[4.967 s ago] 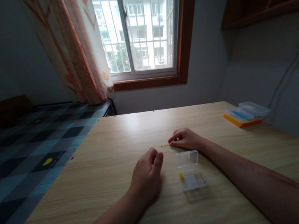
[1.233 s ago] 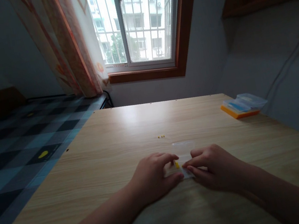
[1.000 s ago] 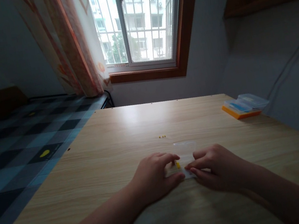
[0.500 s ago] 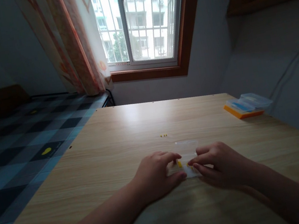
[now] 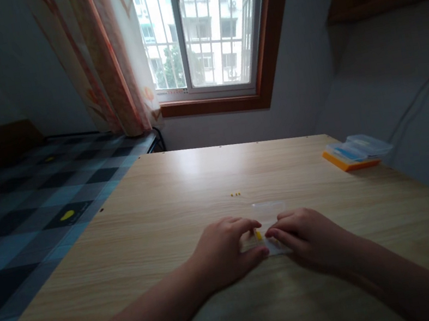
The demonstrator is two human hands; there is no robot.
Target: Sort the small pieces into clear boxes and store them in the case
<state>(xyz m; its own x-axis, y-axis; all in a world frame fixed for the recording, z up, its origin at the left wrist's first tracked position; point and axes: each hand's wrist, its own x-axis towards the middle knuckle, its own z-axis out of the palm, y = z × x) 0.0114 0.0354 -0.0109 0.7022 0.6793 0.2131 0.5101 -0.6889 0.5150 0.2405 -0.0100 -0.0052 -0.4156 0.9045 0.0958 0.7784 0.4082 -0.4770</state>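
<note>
A small clear plastic box lies on the table between my hands, its see-through lid tipped back on the far side. My left hand holds the box at its left side, thumb at the near corner and index finger at the far one. Inside, by the left wall, are yellow pieces, too small to name. My right hand reaches over the right part of the box, thumb and fingertips pressed together; whatever is between them is hidden.
Three tiny yellow pieces lie in a row on the wooden table beyond the box. An orange case with a clear lid sits at the table's right edge. A bed with a checked cover adjoins on the left.
My right hand has shifted slightly left within the box, its fingertips drawn closer together. The small yellow spot at those fingertips is now out of sight. My left hand stays on the box.
</note>
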